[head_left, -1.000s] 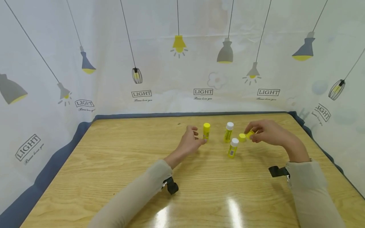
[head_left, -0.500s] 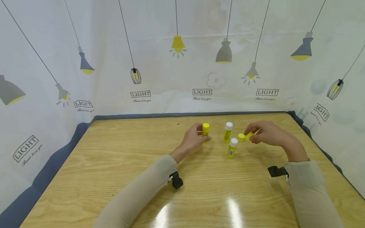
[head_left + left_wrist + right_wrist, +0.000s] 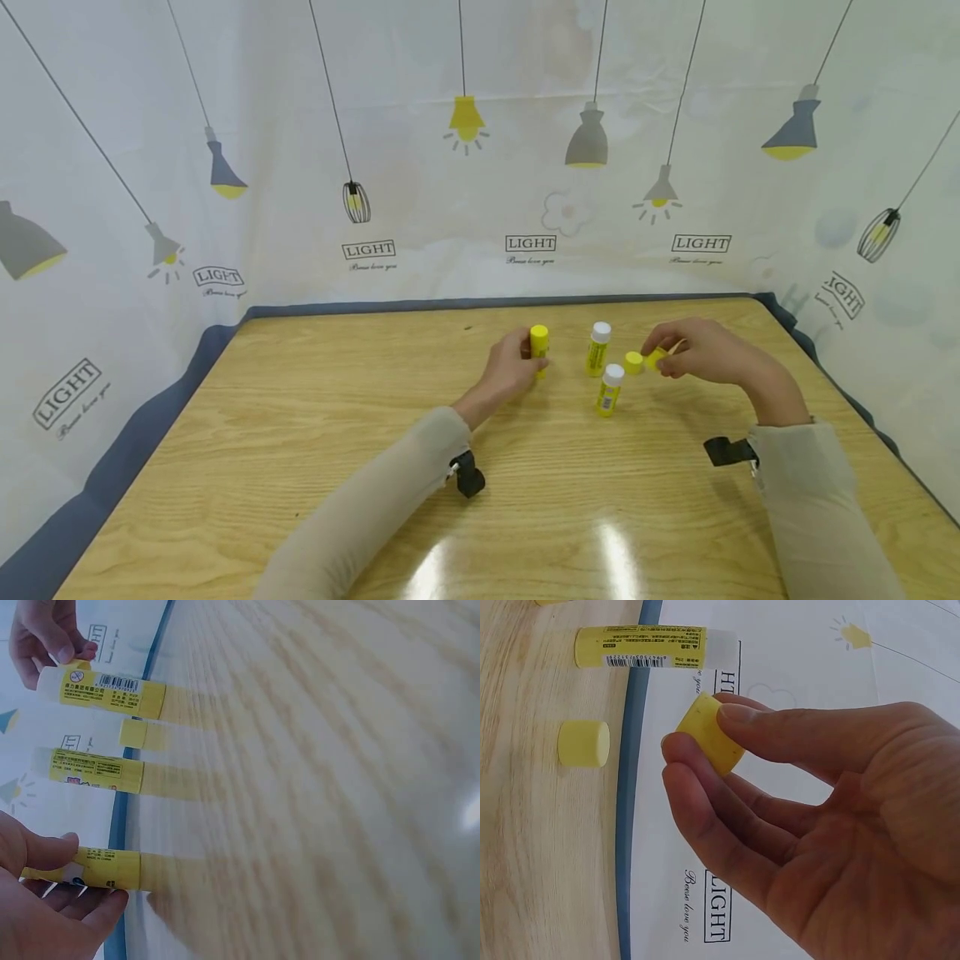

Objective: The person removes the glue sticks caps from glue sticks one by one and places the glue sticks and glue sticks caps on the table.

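Note:
My left hand (image 3: pixel 507 368) grips a yellow-capped glue stick (image 3: pixel 539 335), which stands upright toward the back of the table. In the left wrist view, thumb and fingers close round its label (image 3: pixel 105 866). Above the table on the right, my right hand (image 3: pixel 701 350) pinches a yellow cap (image 3: pixel 709 731) between thumb and fingertips. A second yellow cap (image 3: pixel 583 743) sits on the wood just left of that hand. Two glue sticks without yellow caps, showing white tops, stand between my hands: one farther back (image 3: pixel 597 350), the other nearer (image 3: pixel 610 390).
The wooden table (image 3: pixel 337 375) ends at a dark blue edge at the back. Behind it hangs a white cloth (image 3: pixel 420 167) printed with lamps. A black wrist strap (image 3: pixel 468 475) sits at the left cuff, and another strap (image 3: pixel 729 451) at the right.
My left hand has moved slightly right and closed round the yellow-capped glue stick. The right hand has stayed in place with its yellow cap.

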Demonstrator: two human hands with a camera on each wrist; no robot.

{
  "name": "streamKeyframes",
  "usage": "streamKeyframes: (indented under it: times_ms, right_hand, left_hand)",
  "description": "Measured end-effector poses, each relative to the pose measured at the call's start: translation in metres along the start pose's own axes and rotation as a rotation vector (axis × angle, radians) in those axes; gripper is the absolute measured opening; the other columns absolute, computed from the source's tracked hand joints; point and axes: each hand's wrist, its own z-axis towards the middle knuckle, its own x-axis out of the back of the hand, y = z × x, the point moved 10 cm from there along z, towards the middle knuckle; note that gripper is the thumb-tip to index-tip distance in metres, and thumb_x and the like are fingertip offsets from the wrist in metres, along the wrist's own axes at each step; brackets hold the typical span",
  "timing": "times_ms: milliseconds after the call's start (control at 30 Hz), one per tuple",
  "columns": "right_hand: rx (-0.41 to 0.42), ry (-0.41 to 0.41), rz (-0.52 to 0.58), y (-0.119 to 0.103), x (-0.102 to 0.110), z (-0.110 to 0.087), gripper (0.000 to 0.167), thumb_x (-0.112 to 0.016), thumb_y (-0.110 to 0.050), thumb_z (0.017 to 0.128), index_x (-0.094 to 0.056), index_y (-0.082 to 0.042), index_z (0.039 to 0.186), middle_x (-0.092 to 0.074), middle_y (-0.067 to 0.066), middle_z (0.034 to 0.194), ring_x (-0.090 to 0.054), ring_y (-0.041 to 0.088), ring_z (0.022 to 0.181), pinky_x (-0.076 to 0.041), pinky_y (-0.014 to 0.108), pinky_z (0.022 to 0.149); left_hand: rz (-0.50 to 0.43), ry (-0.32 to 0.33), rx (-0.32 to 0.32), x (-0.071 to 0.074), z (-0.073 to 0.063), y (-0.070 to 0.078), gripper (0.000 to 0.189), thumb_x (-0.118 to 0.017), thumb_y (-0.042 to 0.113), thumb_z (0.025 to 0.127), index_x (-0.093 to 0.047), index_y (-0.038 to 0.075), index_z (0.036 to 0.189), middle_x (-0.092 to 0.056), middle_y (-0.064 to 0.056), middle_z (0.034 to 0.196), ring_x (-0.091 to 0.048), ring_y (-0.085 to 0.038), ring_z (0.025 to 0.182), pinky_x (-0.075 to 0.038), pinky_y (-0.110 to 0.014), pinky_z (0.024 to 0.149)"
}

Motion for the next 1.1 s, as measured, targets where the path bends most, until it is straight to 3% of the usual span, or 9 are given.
streamKeyframes:
  times_ms: [467,900,1100]
  right_hand:
    - [-0.005,-0.02,0.002,0.004,-0.004,0.002,0.03,-0.063,-0.006,0.098,-0.066,0.003,0.127,-0.07,0.022,0.118,-0.071,0.025,0.093,-0.062,0.045,0.082]
    - [-0.038,-0.086,-0.001,0.012,-0.013,0.006,0.04,-0.063,-0.006,0.099,-0.057,0.009,0.135,-0.064,0.029,0.127,-0.07,0.023,0.097,-0.062,0.045,0.083]
    - [-0.053,-0.088,-0.017,0.018,-0.015,0.008,0.038,-0.066,-0.007,0.095,-0.06,0.009,0.129,-0.065,0.028,0.126,-0.069,0.023,0.096,-0.062,0.044,0.081]
  left_hand:
    - [-0.069,0.023,-0.034,0.012,-0.011,0.004,0.036,-0.07,0.009,0.099,-0.063,0.009,0.134,-0.07,-0.011,0.128,-0.068,-0.027,0.117,-0.059,-0.038,0.099]
    - [-0.18,0.015,-0.022,0.02,-0.034,0.004,0.04,-0.072,0.012,0.098,-0.064,0.013,0.136,-0.069,-0.011,0.13,-0.068,-0.029,0.118,-0.061,-0.04,0.093]
    - [-0.226,-0.01,-0.035,0.022,-0.045,0.006,0.04,-0.071,0.012,0.099,-0.064,0.015,0.138,-0.069,-0.009,0.129,-0.068,-0.026,0.116,-0.061,-0.045,0.092]
